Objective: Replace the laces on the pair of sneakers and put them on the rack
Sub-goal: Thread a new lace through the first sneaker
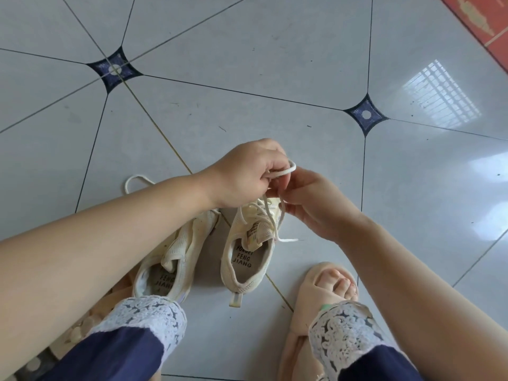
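Observation:
Two cream mesh sneakers stand side by side on the tiled floor, toes pointing away from me. The right sneaker has a cream lace running up from its eyelets. My left hand pinches a loop of that lace above the shoe's toe. Just beside it, my right hand grips the lace strands near the eyelets. The left sneaker lies partly under my left forearm, and a loose lace curls on the floor beyond it.
Grey floor tiles with dark blue diamond insets surround the shoes. My right foot in a beige sandal rests close to the right sneaker. Lace-trimmed navy trouser legs fill the bottom edge. A red mat lies at the top right.

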`<state>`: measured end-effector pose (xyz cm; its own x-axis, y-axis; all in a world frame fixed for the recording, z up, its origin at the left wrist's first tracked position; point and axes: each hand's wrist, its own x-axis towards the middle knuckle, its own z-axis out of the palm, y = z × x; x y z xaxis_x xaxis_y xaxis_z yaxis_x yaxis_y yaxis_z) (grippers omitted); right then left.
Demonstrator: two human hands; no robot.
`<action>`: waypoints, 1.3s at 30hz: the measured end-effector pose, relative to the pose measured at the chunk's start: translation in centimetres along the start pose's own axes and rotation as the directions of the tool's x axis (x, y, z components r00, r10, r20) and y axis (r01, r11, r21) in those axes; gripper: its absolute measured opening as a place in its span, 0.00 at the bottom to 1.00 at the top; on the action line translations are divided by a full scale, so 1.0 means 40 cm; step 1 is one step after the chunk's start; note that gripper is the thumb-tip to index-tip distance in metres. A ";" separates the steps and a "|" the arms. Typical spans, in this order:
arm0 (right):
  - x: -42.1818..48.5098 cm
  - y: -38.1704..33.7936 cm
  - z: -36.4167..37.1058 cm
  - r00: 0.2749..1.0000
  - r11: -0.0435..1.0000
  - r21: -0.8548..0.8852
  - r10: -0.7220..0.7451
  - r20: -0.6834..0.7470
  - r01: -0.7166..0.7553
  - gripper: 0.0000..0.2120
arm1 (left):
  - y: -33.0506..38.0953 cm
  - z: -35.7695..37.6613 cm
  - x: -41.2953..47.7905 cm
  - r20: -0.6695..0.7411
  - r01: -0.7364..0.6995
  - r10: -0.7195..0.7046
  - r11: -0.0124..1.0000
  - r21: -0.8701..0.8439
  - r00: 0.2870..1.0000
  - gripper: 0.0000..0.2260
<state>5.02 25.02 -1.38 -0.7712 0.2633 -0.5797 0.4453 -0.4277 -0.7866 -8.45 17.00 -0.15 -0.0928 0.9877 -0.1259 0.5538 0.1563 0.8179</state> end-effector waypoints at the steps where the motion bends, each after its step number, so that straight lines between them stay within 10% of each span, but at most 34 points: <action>1: 0.001 0.002 -0.006 0.998 0.998 0.062 0.028 0.049 -0.031 0.19 | -0.003 0.005 -0.003 -0.028 -0.012 0.012 1.000 0.005 1.000 0.14; 5: 0.005 0.016 -0.017 0.991 0.987 0.124 0.088 0.097 -0.100 0.11 | -0.018 0.011 0.000 -0.111 0.039 -0.043 0.998 -0.041 0.993 0.11; 9: 0.003 0.020 -0.033 0.975 0.991 -0.131 -0.024 -0.221 -0.006 0.05 | -0.033 0.004 -0.009 -0.059 0.133 -0.156 0.948 -0.289 0.986 0.07; 14: -0.047 0.032 -0.148 0.808 0.861 -0.499 -0.221 -0.546 -0.101 0.04 | -0.087 -0.016 -0.072 -0.012 0.318 -0.456 0.639 -0.701 0.890 0.08; 19: -0.126 0.105 -0.262 0.776 0.477 -0.702 -0.063 -0.627 -0.528 0.05 | -0.152 -0.043 -0.146 0.102 0.606 -0.636 0.658 -0.446 0.765 0.15; 23: -0.115 0.152 -0.239 0.832 0.269 -0.789 0.111 -0.544 -0.552 0.06 | -0.164 -0.037 -0.151 0.137 0.722 -0.718 0.691 0.029 0.682 0.11; 26: -0.085 0.155 -0.168 0.935 0.412 -0.856 -0.027 -0.353 -0.312 0.17 | -0.138 -0.025 -0.133 0.007 0.585 -0.652 0.686 0.432 0.759 0.20; 30: -0.050 0.147 -0.067 0.973 0.613 -0.789 -0.150 -0.177 -0.049 0.12 | -0.093 0.013 -0.119 0.100 0.246 -0.291 0.915 0.320 0.951 0.23; 34: -0.039 0.149 -0.036 0.982 0.592 -0.806 -0.144 -0.126 -0.017 0.05 | -0.085 0.057 -0.115 0.275 0.055 -0.211 0.874 0.483 0.938 0.16; 39: -0.051 0.142 -0.048 0.966 0.678 -0.730 -0.124 -0.226 -0.083 0.09 | -0.095 0.042 -0.107 0.208 0.170 -0.261 0.912 0.373 0.943 0.04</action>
<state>10.00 23.73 -5.10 -0.6978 0.5026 -0.5103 0.6985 0.3198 -0.6402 -8.75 12.18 -3.67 -0.0600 0.8918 -0.4484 0.7978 0.3128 0.5154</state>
